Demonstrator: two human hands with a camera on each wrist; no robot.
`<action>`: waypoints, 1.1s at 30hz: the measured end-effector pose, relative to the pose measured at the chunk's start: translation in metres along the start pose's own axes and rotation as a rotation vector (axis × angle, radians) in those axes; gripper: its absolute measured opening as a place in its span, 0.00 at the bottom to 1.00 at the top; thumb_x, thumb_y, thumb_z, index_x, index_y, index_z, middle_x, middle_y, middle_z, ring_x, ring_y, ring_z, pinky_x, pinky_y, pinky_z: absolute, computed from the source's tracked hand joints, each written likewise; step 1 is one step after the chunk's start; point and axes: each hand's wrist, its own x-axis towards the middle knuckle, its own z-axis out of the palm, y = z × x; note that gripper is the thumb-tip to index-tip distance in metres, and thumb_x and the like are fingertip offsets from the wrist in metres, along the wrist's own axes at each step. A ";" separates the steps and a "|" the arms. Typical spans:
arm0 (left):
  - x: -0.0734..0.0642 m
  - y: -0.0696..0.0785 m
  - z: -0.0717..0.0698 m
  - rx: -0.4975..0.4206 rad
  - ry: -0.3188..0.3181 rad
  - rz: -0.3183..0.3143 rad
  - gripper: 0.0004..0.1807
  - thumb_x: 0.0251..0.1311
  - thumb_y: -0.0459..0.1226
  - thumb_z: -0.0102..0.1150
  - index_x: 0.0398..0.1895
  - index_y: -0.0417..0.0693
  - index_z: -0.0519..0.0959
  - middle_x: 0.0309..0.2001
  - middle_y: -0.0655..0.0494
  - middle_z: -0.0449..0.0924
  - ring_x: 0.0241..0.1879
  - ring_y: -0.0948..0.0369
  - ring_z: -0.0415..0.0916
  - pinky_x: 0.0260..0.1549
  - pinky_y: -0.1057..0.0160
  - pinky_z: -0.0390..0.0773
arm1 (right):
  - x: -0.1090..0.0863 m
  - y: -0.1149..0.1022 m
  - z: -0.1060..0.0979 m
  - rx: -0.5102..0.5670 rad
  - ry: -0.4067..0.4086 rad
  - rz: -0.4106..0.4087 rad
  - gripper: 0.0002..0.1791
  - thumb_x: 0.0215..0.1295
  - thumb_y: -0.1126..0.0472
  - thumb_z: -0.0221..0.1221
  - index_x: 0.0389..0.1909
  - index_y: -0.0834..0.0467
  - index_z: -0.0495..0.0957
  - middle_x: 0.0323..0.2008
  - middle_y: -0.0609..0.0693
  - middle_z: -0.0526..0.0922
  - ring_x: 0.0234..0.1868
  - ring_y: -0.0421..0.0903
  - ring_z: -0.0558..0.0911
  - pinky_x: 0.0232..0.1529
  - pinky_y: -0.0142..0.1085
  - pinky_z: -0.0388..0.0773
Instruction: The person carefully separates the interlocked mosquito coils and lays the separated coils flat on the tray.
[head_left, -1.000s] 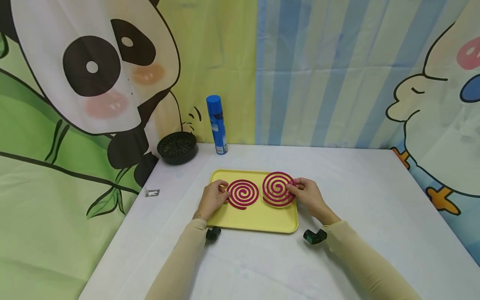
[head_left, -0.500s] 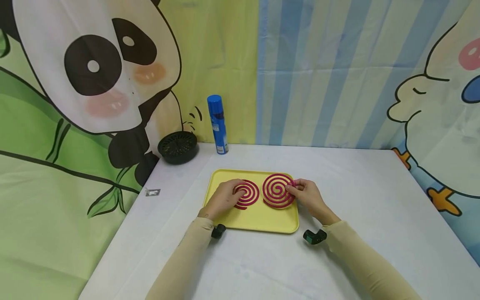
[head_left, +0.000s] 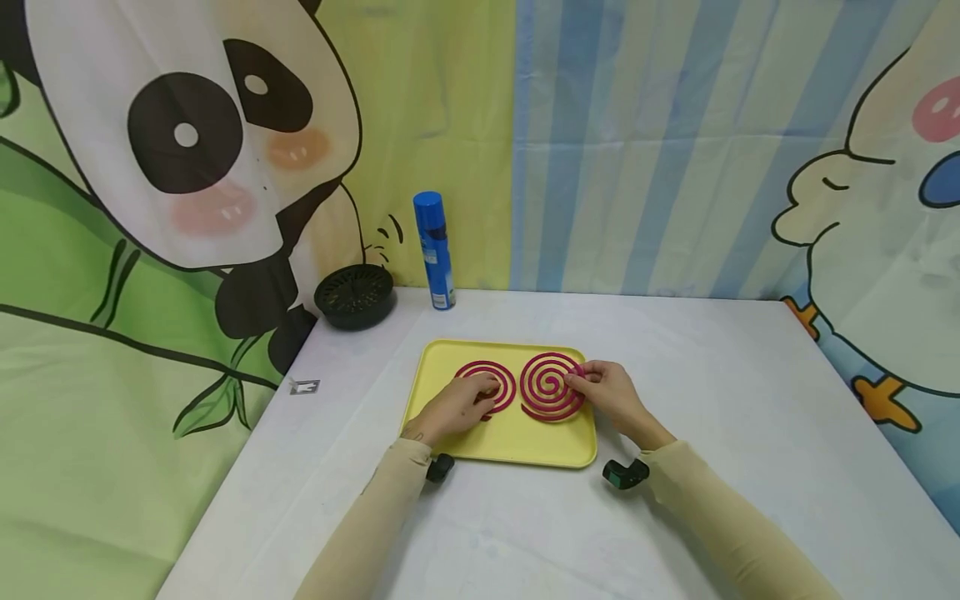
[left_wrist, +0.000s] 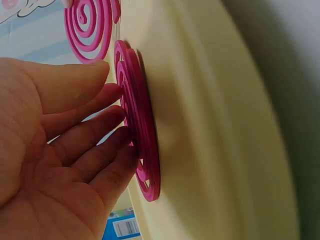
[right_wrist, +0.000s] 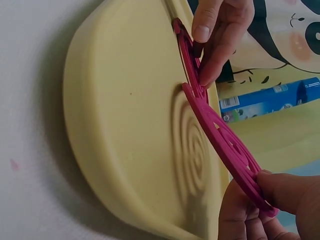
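Note:
A magenta mosquito coil (left_wrist: 146, 130) lies flat on the left part of a yellow tray (head_left: 540, 446). Over it is my left hand (head_left: 453, 406), fingers loosely bent with their tips at the coil's surface and the thumb held away from it, as the left wrist view shows. My right hand (head_left: 613, 398) pinches a second magenta mosquito coil (right_wrist: 224, 150) at its right rim between thumb and fingers. That coil is tilted and raised over the tray, casting a spiral shadow; its lower edge comes close to the first coil in the right wrist view.
Behind the tray, a blue spray can (head_left: 435, 254) stands upright near the back edge of the white table (head_left: 712, 400). To its left sits a round black slotted holder (head_left: 355, 297). Printed curtains hang right behind the table.
My left hand has moved right, from the left rim of the lying coil to over its middle, letting go of the rim. The right-hand coil has sunk slightly and shifted a little left.

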 end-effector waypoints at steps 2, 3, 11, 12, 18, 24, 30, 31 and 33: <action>-0.001 -0.001 0.000 0.016 0.008 -0.007 0.06 0.74 0.35 0.55 0.45 0.43 0.80 0.41 0.53 0.82 0.36 0.62 0.76 0.42 0.62 0.79 | 0.000 -0.001 0.001 -0.007 -0.010 0.003 0.18 0.69 0.54 0.66 0.48 0.65 0.78 0.35 0.52 0.84 0.34 0.41 0.79 0.35 0.27 0.80; -0.002 -0.002 -0.001 0.023 0.012 -0.016 0.08 0.74 0.35 0.55 0.48 0.45 0.81 0.43 0.54 0.83 0.37 0.63 0.75 0.44 0.62 0.79 | 0.001 -0.001 0.001 -0.007 -0.014 0.004 0.18 0.68 0.54 0.66 0.48 0.65 0.78 0.35 0.52 0.84 0.34 0.41 0.79 0.36 0.28 0.81; -0.006 -0.008 -0.006 0.013 0.010 -0.041 0.09 0.74 0.35 0.55 0.52 0.45 0.81 0.45 0.53 0.83 0.39 0.63 0.76 0.45 0.61 0.79 | 0.002 -0.003 0.005 0.021 -0.081 -0.020 0.18 0.69 0.56 0.65 0.49 0.67 0.79 0.38 0.55 0.87 0.35 0.41 0.82 0.39 0.31 0.84; -0.006 -0.009 -0.006 0.011 0.012 -0.042 0.09 0.74 0.35 0.55 0.51 0.46 0.81 0.44 0.54 0.82 0.38 0.63 0.76 0.44 0.61 0.79 | 0.001 -0.004 0.006 0.026 -0.093 -0.026 0.19 0.69 0.57 0.65 0.50 0.68 0.78 0.39 0.56 0.87 0.35 0.41 0.83 0.40 0.32 0.85; -0.010 -0.013 -0.009 0.015 0.025 -0.086 0.14 0.74 0.35 0.55 0.59 0.45 0.80 0.49 0.52 0.83 0.41 0.63 0.77 0.48 0.59 0.80 | 0.000 -0.009 0.010 0.030 -0.124 -0.032 0.19 0.71 0.58 0.63 0.53 0.68 0.78 0.43 0.58 0.87 0.36 0.42 0.85 0.44 0.36 0.87; -0.012 -0.016 -0.012 0.027 0.037 -0.120 0.19 0.73 0.36 0.56 0.64 0.45 0.78 0.57 0.50 0.83 0.50 0.59 0.78 0.59 0.54 0.78 | 0.001 -0.009 0.015 0.020 -0.130 -0.039 0.20 0.71 0.58 0.63 0.54 0.68 0.77 0.44 0.59 0.87 0.36 0.42 0.85 0.45 0.37 0.87; -0.012 -0.015 -0.015 0.042 0.069 -0.107 0.17 0.72 0.34 0.57 0.61 0.44 0.80 0.52 0.51 0.83 0.46 0.59 0.77 0.55 0.54 0.79 | 0.003 -0.010 0.017 0.007 -0.133 -0.042 0.21 0.71 0.58 0.62 0.57 0.69 0.77 0.44 0.59 0.87 0.36 0.40 0.85 0.44 0.36 0.86; -0.012 -0.014 -0.014 0.043 0.080 -0.093 0.17 0.72 0.34 0.57 0.61 0.43 0.80 0.53 0.50 0.83 0.47 0.58 0.77 0.55 0.54 0.79 | 0.002 -0.010 0.017 0.006 -0.132 -0.042 0.21 0.71 0.58 0.62 0.58 0.68 0.76 0.44 0.59 0.87 0.36 0.40 0.85 0.44 0.36 0.86; -0.011 -0.009 -0.014 0.027 0.095 -0.067 0.17 0.72 0.34 0.57 0.61 0.43 0.79 0.55 0.49 0.83 0.49 0.57 0.78 0.56 0.53 0.79 | 0.002 -0.010 0.017 0.004 -0.136 -0.045 0.23 0.72 0.58 0.62 0.60 0.69 0.75 0.44 0.59 0.87 0.35 0.40 0.85 0.44 0.36 0.86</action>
